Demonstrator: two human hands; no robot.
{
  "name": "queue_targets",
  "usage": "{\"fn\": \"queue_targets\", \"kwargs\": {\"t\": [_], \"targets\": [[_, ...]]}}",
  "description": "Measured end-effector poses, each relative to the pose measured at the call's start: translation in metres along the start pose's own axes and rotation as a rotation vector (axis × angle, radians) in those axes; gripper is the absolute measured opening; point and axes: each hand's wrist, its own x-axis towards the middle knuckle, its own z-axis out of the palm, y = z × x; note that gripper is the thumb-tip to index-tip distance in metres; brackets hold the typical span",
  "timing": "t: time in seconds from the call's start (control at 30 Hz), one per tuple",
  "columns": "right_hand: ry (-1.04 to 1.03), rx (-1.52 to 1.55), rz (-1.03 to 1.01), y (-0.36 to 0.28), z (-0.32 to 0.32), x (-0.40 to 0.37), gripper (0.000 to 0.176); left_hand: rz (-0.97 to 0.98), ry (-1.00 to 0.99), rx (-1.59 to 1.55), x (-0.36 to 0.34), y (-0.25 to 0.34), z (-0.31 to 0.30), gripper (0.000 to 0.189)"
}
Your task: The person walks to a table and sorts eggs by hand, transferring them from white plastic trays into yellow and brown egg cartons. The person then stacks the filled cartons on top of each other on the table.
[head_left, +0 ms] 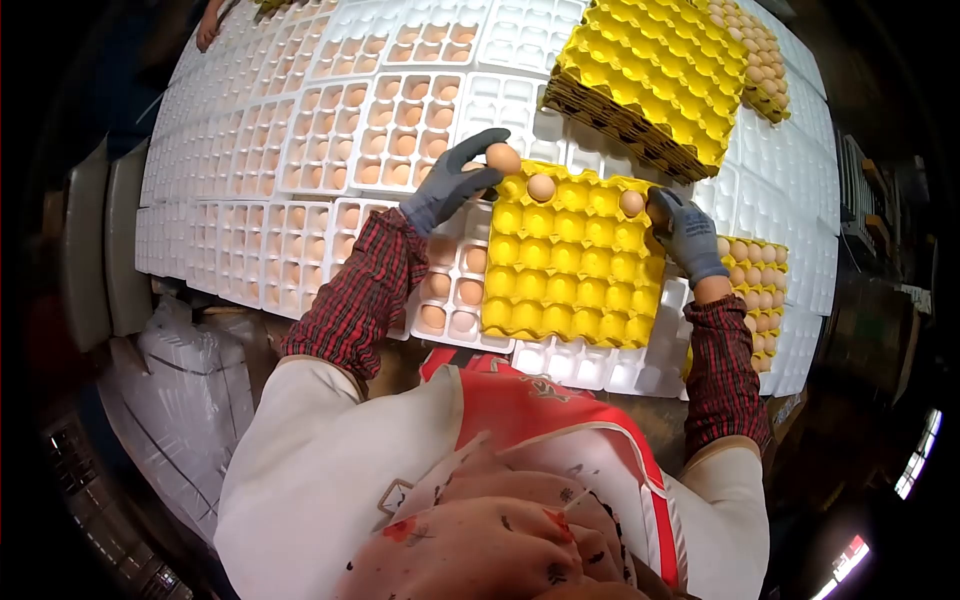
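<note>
A yellow egg tray (572, 262) lies in front of me, with two brown eggs in its far row and its other visible cups bare. My left hand (455, 182), in a grey glove, pinches a brown egg (503, 158) at the tray's far left corner. My right hand (688, 230), also gloved, is at the tray's far right edge, its fingers curled and partly hidden; what they grip is not clear. White trays (398, 138) with brown eggs lie to the left of the yellow tray.
A stack of yellow trays (650, 75) stands at the back right. Egg-filled yellow trays are at the far right (765, 60) and near right (760, 290). Plastic-wrapped goods (195, 365) stand at the left. Another person's hand (208, 28) shows at the top left.
</note>
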Motion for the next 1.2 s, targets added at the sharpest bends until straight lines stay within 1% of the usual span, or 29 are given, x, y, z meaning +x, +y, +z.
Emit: {"fn": "queue_targets", "kwargs": {"t": [0.07, 0.1, 0.13, 0.17, 0.2, 0.23, 0.27, 0.3, 0.33, 0.37, 0.4, 0.43, 0.5, 0.53, 0.57, 0.63, 0.67, 0.7, 0.73, 0.77, 0.8, 0.83, 0.87, 0.9, 0.93, 1.03, 1.07, 1.17, 1.2], "targets": [[-0.021, -0.060, -0.050, 0.012, 0.008, -0.001, 0.057, -0.072, -0.070, -0.052, 0.007, 0.007, 0.004, 0.051], [-0.027, -0.091, -0.083, 0.020, 0.012, 0.000, 0.061, 0.068, -0.135, 0.158, 0.019, 0.004, 0.013, 0.046], [0.133, 0.081, -0.099, 0.031, 0.016, -0.007, 0.058, 0.189, -0.108, 0.657, 0.026, 0.000, 0.026, 0.046], [0.143, 0.492, 0.093, 0.030, 0.010, -0.013, 0.055, 0.312, -0.072, 1.153, 0.030, 0.003, 0.044, 0.047], [0.148, 0.903, 0.284, 0.025, 0.000, -0.017, 0.052, 0.177, -0.071, 1.416, 0.032, 0.005, 0.062, 0.053], [0.147, 1.316, 0.476, 0.017, -0.009, -0.018, 0.049, -0.094, -0.211, 1.641, 0.034, 0.025, 0.080, 0.050], [0.157, 1.464, 0.480, -0.003, -0.016, -0.015, 0.047, -0.063, -0.202, 1.664, 0.034, 0.021, 0.085, 0.049], [0.128, 1.079, 0.304, -0.002, -0.006, -0.009, 0.050, -0.039, -0.185, 1.694, 0.033, 0.016, 0.083, 0.047], [0.114, 0.697, 0.118, 0.004, 0.010, 0.004, 0.053, -0.015, -0.093, 1.535, 0.037, 0.004, 0.077, 0.046], [0.109, 0.310, -0.062, 0.004, 0.019, 0.016, 0.056, 0.018, -0.160, 1.528, 0.029, 0.020, 0.072, 0.045], [-0.004, -0.045, 0.045, -0.031, 0.005, 0.020, 0.053, 0.121, -0.084, 1.266, 0.022, 0.020, 0.061, 0.046], [-0.125, -0.268, 0.173, -0.050, 0.008, 0.030, 0.043, 0.226, -0.015, 0.998, 0.015, 0.019, 0.047, 0.047], [-0.148, -0.453, 0.188, -0.063, 0.020, 0.038, 0.036, -0.215, -0.035, 0.081, 0.013, 0.019, 0.018, 0.049], [-0.183, -0.388, 0.186, -0.062, 0.014, 0.038, 0.035, -0.192, -0.070, -0.221, 0.009, 0.010, -0.006, 0.050], [-0.222, -0.319, 0.177, -0.061, 0.000, 0.039, 0.035, 0.240, -0.175, -0.334, 0.007, -0.032, -0.019, 0.052], [-0.214, -0.105, 0.211, -0.046, -0.013, 0.032, 0.042, 0.321, -0.123, -0.094, 0.001, -0.017, -0.038, 0.057], [-0.059, 0.204, 0.158, -0.024, 0.001, 0.032, 0.044, 0.304, -0.070, -0.208, 0.008, -0.032, -0.047, 0.053], [0.098, 0.507, 0.110, -0.033, -0.003, 0.034, 0.046, 0.093, -0.012, -0.093, 0.011, -0.015, -0.049, 0.053], [-0.010, 1.067, 0.372, -0.048, -0.002, 0.037, 0.045, -0.118, 0.041, 0.018, 0.016, 0.004, -0.051, 0.053], [0.005, 1.110, 0.304, -0.072, 0.000, 0.047, 0.039, -0.331, 0.091, 0.131, 0.021, 0.015, -0.051, 0.053], [-0.121, 1.053, 0.366, -0.093, 0.003, 0.061, 0.044, 0.118, 0.167, 0.700, 0.032, -0.017, -0.055, 0.049], [-0.064, 0.649, 0.189, -0.106, 0.020, 0.081, 0.050, 0.169, 0.200, 1.121, 0.035, -0.015, -0.046, 0.044], [0.033, 0.322, 0.019, -0.129, 0.023, 0.099, 0.051, 0.106, 0.181, 1.281, 0.041, -0.018, -0.040, 0.043], [-0.083, 0.273, 0.085, -0.147, 0.030, 0.117, 0.048, 0.039, 0.163, 1.440, 0.046, -0.021, -0.035, 0.042], [-0.137, 0.123, 0.098, -0.159, 0.041, 0.133, 0.046, -0.093, 0.059, 1.532, 0.047, -0.002, -0.029, 0.044], [-0.559, -0.060, 0.083, -0.163, 0.046, 0.167, 0.047, -0.168, 0.035, 1.467, 0.057, 0.006, -0.038, 0.045], [-0.478, -0.058, 0.056, -0.164, 0.045, 0.171, 0.048, -0.162, 0.052, 1.388, 0.060, 0.011, -0.042, 0.044], [-0.229, -0.037, -0.038, -0.171, 0.050, 0.179, 0.049, 0.116, 0.094, 1.111, 0.082, 0.001, -0.052, 0.041], [-0.144, -0.023, -0.081, -0.177, 0.060, 0.186, 0.050, 0.243, 0.091, 1.191, 0.090, -0.007, -0.053, 0.039]]}}
